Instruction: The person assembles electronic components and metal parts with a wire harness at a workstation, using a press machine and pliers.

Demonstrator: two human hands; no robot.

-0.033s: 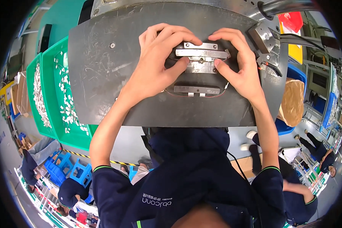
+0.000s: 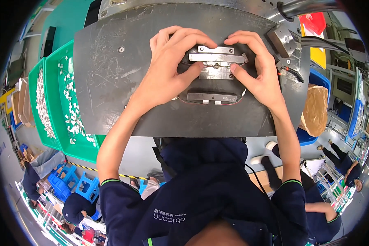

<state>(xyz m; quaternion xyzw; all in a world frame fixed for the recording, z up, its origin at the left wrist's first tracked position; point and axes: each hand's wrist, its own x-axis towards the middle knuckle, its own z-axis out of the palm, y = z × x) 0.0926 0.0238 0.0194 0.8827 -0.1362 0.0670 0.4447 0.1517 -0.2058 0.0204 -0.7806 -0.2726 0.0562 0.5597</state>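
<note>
On the dark work plate [image 2: 110, 82] a small metal fixture [image 2: 217, 73] with a raised bar across it sits between my hands. My left hand [image 2: 164, 67] curls around its left side, thumb pressed near the middle slot and index fingertip at the rear strip. From the other side my right hand [image 2: 260, 67] mirrors this, its thumb on the fixture and its curved index finger just behind it. Whatever lies under the thumbs is too small to make out. In front, a dark metal bar [image 2: 212, 96] lies beside a thin cable with small white connectors [image 2: 218, 102].
Green bins [image 2: 55, 135] with many small white connector pieces stand at the left. A metal block [image 2: 283, 40] with cables is at the plate's right rear. Beyond the right edge stands a blue crate with a brown paper bag [image 2: 315, 110]. Other people [image 2: 322, 217] are nearby.
My hands and the fixture look the same. At the lower right, a nearby person's leg and arm have shifted slightly.
</note>
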